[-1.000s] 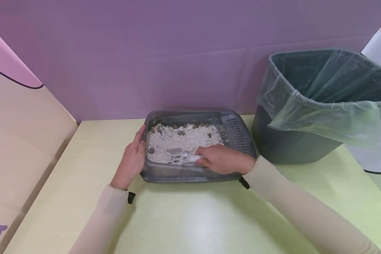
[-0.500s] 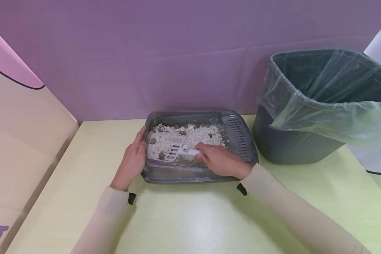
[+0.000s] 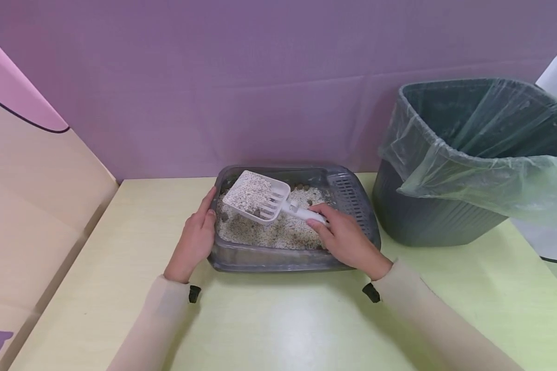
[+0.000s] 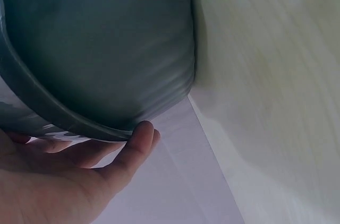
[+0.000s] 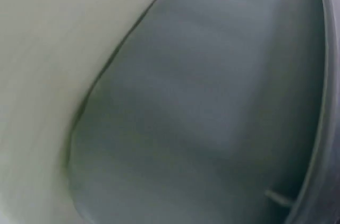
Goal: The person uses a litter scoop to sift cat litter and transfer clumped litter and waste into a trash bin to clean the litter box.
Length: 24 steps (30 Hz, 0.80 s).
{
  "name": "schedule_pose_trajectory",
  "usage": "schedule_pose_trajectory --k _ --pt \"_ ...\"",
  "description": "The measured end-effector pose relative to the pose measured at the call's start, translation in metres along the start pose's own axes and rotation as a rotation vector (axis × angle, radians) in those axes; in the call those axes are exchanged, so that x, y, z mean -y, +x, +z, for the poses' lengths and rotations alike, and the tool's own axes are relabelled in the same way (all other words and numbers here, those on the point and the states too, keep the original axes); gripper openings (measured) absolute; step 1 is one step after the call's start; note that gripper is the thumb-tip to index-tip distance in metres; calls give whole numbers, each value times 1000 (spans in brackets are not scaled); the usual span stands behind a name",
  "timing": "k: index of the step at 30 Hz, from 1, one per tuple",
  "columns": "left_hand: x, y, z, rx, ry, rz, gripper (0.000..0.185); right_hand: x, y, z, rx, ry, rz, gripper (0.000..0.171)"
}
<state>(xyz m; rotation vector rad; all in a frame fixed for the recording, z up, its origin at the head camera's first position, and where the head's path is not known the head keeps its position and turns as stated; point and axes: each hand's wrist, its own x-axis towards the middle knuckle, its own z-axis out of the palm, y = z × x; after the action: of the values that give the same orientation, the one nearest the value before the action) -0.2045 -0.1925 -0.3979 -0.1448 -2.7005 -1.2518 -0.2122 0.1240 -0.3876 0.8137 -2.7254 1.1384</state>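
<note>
Your scoop (image 3: pixel 289 207) is white. The tray (image 3: pixel 278 261) is grey; the litter (image 3: pixel 260 233), off-white with dark specks. The bin (image 3: pixel 436 221) is dark grey, its liner (image 3: pixel 482 183) pale green. Your sleeves (image 3: pixel 150 319) are cream, the table (image 3: pixel 269 324) pale yellow.

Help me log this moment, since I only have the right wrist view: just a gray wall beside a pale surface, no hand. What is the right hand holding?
Observer: The right hand grips a white slotted scoop by its handle.
Operator: Is anything in the scoop?
Observer: Yes, pale granules lie in it.
Operator: What stands beside the gray tray?
Observer: A bag-lined bin, on its right.
</note>
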Motion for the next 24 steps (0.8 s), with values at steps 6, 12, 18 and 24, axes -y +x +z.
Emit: schedule_pose_trajectory --k 6,12,18,24 --pt "-1 -1 -1 -1 -1 -2 49 -3 -3 0 -48 67 -10 32" --pt "-1 -2 -2 -9 7 -3 49 -4 -3 1 -93 87 -14 33" --pt "-1 -1 -1 -18 7 1 49 -4 -4 3 -186 35 -37 34" --pt "0 -1 -1 -20 4 10 49 -4 -4 3 -243 5 -64 34"
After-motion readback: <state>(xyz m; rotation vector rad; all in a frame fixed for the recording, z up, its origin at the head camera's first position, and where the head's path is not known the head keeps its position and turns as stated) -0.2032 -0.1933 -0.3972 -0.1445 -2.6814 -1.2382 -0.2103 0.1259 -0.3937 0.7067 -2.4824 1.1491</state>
